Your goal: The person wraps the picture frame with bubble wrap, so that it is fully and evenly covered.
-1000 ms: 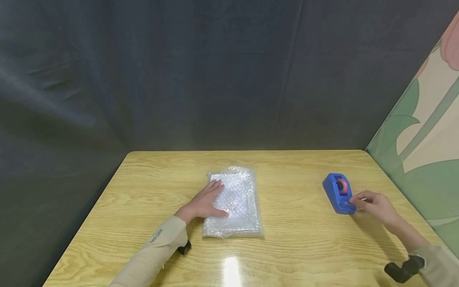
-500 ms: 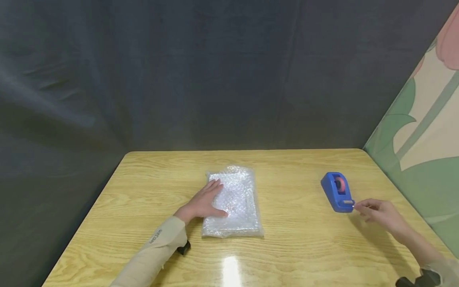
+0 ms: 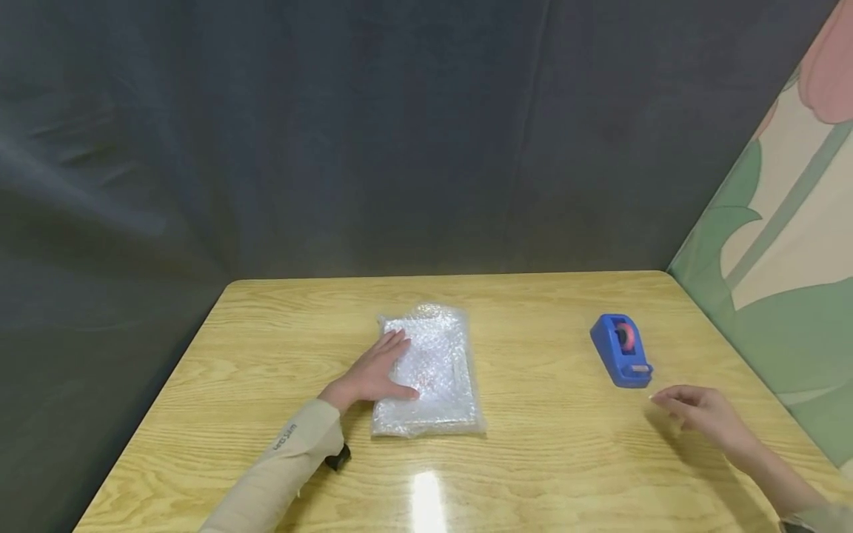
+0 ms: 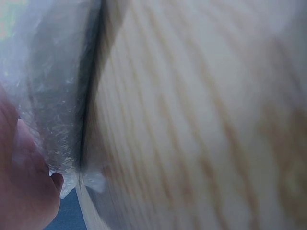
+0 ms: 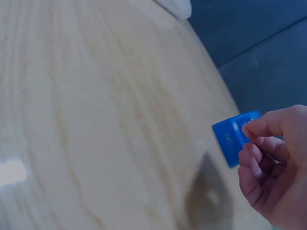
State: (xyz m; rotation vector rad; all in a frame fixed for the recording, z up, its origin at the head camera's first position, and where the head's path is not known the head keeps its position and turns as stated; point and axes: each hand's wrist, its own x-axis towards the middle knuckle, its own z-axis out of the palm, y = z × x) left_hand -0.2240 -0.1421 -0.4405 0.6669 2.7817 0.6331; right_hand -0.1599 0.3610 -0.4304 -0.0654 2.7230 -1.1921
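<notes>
A flat, rectangular package in clear bubble wrap (image 3: pixel 436 370) lies near the middle of the table. My left hand (image 3: pixel 372 376) rests on its left side with fingers spread; the left wrist view shows the wrap's edge (image 4: pixel 57 86) beside that hand (image 4: pixel 26 187). To the right stands a blue tape dispenser (image 3: pixel 618 354) with a pink-red roll. Just in front of it, my right hand (image 3: pixel 709 420) is raised off the table, thumb and forefinger pinching a tiny pale piece of tape (image 3: pixel 652 397). From the right wrist, the dispenser (image 5: pixel 229 141) appears behind the fingertips.
The wood-grain table (image 3: pixel 546 444) ends at a dark curtain (image 3: pixel 400 148) at the back and left. A wall panel with a flower pattern (image 3: pixel 786 259) borders the right side.
My right hand has drawn away from the dispenser's cutter toward me, with the tape piece at its fingertips. The left hand stays on the package. The head view has shifted slightly.
</notes>
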